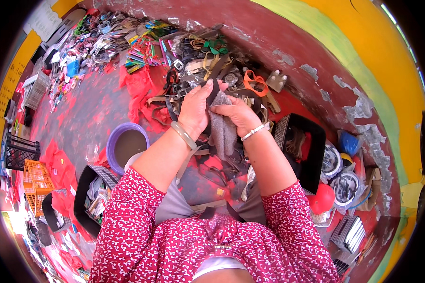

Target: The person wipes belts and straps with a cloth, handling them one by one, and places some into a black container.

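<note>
My left hand [196,104] is closed around a dark strap [214,84] that looks like a belt; one stretch of it runs up toward the pile beyond. In my right hand [239,114] is a grey, fuzzy cloth [223,129], pinched against the strap and hanging down between my wrists. The two hands nearly meet over the pile of belts. Around them lie tangled belts and buckles, with an orange looped strap [255,84] just past my right hand and a pale two-pronged object [276,81] beside it. The strap's lower end is hidden by the cloth.
A purple-rimmed bucket [112,150] of murky water stands left of my forearm. Black bins flank me, one at the right [316,158] and one at the left [82,195]. Wrapped round items [346,187] and a red ball [322,198] sit right. A peeling wall [311,45] curves behind.
</note>
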A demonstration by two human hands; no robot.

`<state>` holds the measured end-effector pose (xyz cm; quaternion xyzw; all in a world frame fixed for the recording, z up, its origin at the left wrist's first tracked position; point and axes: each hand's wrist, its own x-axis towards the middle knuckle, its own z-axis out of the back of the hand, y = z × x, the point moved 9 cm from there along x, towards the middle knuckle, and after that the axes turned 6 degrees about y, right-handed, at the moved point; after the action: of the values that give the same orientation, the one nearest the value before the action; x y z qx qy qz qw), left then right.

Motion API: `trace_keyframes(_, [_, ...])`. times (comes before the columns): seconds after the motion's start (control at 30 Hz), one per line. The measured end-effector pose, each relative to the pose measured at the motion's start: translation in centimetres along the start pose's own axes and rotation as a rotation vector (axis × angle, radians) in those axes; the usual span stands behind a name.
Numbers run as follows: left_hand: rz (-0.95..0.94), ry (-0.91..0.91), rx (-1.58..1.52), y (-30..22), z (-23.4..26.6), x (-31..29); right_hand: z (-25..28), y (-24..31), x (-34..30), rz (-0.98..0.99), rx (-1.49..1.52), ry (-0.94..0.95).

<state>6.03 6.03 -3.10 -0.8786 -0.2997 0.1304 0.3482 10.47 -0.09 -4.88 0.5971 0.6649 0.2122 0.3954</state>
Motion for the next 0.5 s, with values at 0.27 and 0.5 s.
trace_keyframes(0.27, [0.042,-0.048,0.035,0.9,0.4,0.2,0.8,-0.9,-0.5,-0.031,0.018,-0.061])
trace_keyframes(0.5, [-0.013,-0.116,0.006,0.9,1.0,0.7,0.3,-0.7,-0.9,-0.097,-0.025,-0.002])
